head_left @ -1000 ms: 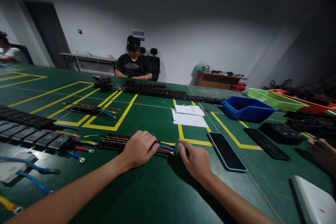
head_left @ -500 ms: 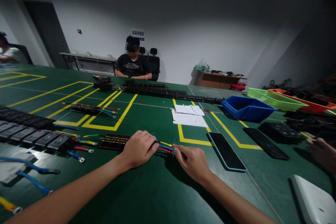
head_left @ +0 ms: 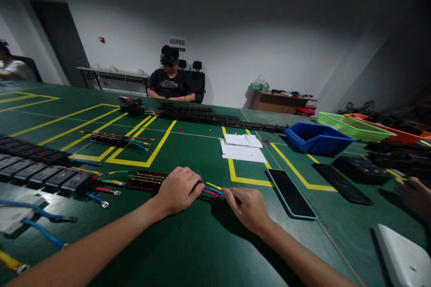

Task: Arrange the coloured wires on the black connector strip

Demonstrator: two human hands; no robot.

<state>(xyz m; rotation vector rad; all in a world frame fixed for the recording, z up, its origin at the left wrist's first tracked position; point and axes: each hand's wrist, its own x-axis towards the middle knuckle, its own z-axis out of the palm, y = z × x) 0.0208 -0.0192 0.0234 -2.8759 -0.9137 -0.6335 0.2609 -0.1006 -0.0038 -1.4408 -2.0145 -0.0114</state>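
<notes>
In the middle of the table, my left hand [head_left: 180, 190] is closed over the right end of a dark strip with brass bars [head_left: 144, 181]. Yellow, blue and red wires [head_left: 211, 190] come out beyond its fingers to the right. My right hand [head_left: 247, 208] has its thumb and forefinger pinched at the tips of these wires, around the metal ends; exactly which wire it grips is hidden. To the left of the strip lie lugged wires [head_left: 111, 183] from a row of black and grey socket modules [head_left: 50, 172].
A phone [head_left: 292, 193] lies right of my right hand, with white papers [head_left: 243, 148] farther back. Beyond are a blue bin [head_left: 316, 139] and a green basket [head_left: 353, 126]. Another person's hand [head_left: 415, 195] is at the right edge. Across the table sits a person [head_left: 171, 81].
My right fingertips have slid slightly right along the wires, so more of their ends shows. My left hand stays in place on the strip.
</notes>
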